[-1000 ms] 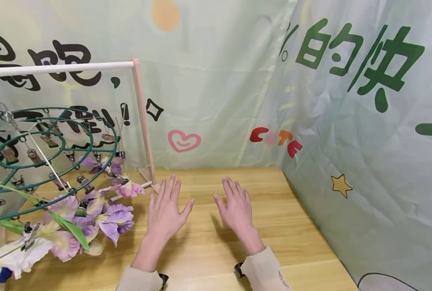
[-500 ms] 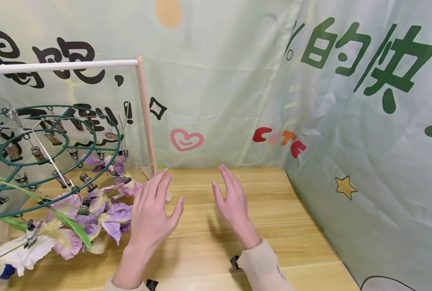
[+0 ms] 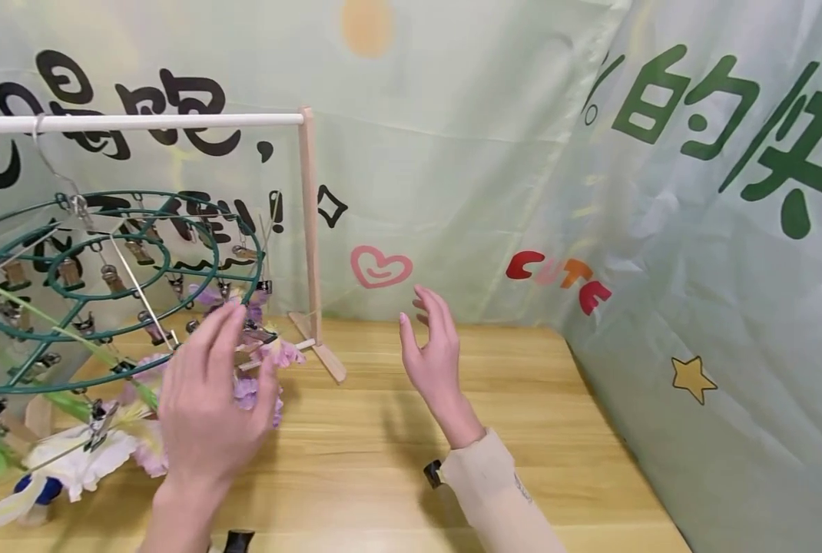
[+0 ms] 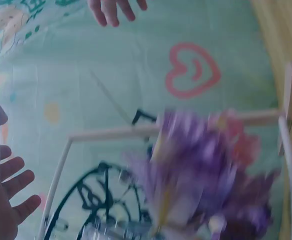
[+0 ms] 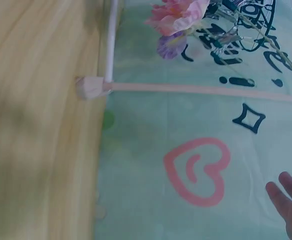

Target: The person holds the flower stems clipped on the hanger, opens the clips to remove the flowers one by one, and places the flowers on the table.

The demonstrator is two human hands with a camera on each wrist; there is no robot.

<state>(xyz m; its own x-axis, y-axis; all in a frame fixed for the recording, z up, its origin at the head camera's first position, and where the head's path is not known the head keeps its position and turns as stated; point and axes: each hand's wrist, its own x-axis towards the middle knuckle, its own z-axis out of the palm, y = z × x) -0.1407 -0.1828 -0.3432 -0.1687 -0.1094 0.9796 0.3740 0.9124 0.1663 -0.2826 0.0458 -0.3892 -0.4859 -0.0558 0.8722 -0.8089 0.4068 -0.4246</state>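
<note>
I find the rack (image 3: 310, 230) standing on the worktop (image 3: 356, 461) at my left, the ring hanger (image 3: 71, 313) hung from its rail (image 3: 176, 120), flowers (image 3: 82, 459) below. My left grip (image 3: 207, 399): before the flowers. My right grip (image 3: 435, 357): above the worktop, right of the rack. Backdrop (image 3: 439, 184): behind and to the right

A person's left hand (image 3: 210, 399) is raised with its back to the viewer, fingers (image 3: 223, 342) lightly bent and pointing up and away, thumb (image 3: 266, 393) held out toward the other hand. The left wrist (image 3: 188, 499) is bare. The right hand (image 3: 433, 359), well apart and farther forward, is turned more on edge, its fingers loosely curved, thumb separate and upright. A pale sleeve (image 3: 497, 491) covers the right forearm.
</note>
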